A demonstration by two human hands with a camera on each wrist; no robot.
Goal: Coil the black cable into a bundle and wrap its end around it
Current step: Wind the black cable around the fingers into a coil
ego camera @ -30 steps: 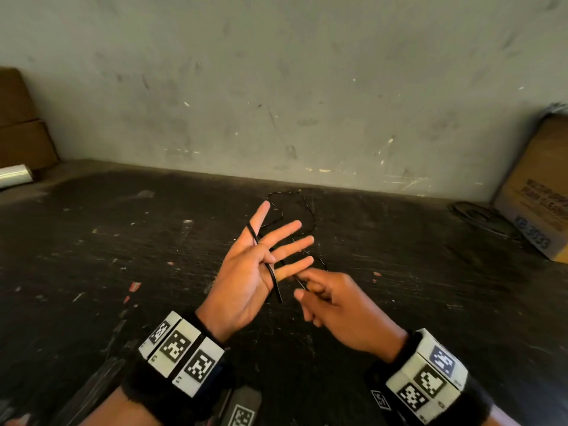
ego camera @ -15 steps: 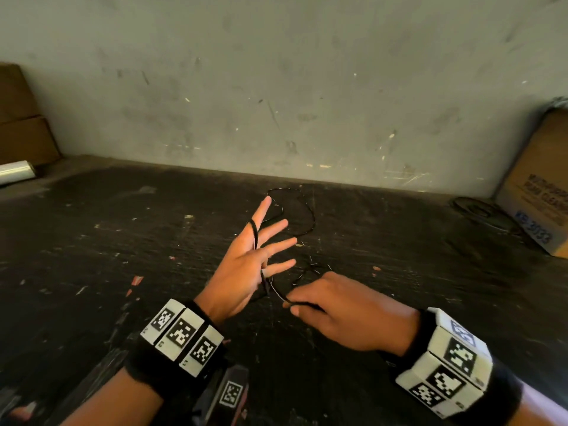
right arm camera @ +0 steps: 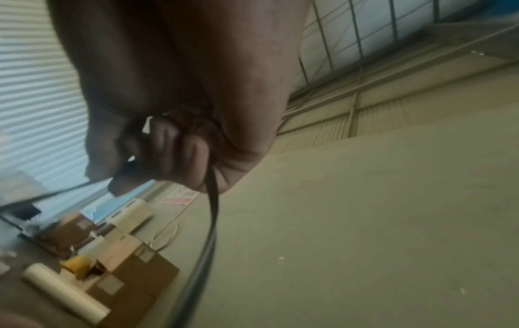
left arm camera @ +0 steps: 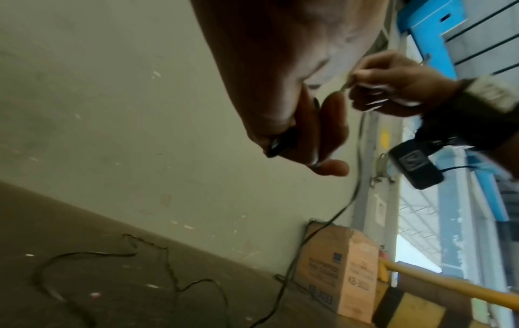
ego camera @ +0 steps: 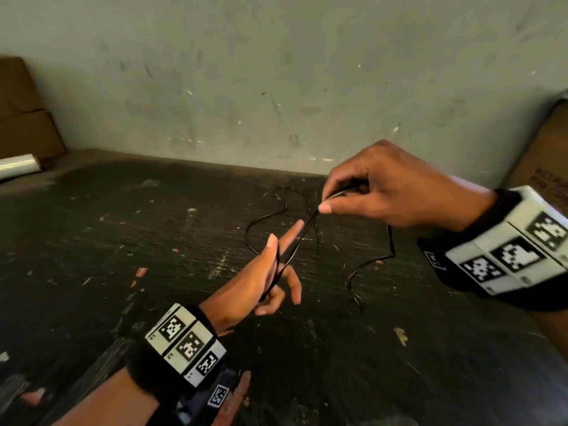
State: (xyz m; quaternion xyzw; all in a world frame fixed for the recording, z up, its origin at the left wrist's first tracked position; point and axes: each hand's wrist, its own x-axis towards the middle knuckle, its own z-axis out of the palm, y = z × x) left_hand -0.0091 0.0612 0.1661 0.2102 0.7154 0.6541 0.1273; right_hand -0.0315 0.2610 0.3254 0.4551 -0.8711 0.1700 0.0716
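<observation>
A thin black cable [ego camera: 246,238] lies in loose curves on the dark worktable [ego camera: 123,241]. My left hand [ego camera: 276,272] is held edge-on above the table, its upper fingers straight and its lower fingers curled. A strand runs over it, and the cable's end is pinched in the lower fingers [left arm camera: 280,144]. My right hand [ego camera: 325,204], higher and to the right, pinches the cable between thumb and forefinger, so a taut strand joins the two hands. From the right hand [right arm camera: 168,142] the rest of the cable [right arm camera: 213,210] hangs down to the table.
A scuffed wall [ego camera: 276,87] closes the table's far side. Cardboard boxes [ego camera: 21,118] and a roll of clear film [ego camera: 18,166] sit at the far left. Another cardboard box [ego camera: 544,155] stands at the far right.
My right hand has risen from beside the left palm up and to the right, drawing the cable taut. The left hand has turned edge-on and curled its lower fingers.
</observation>
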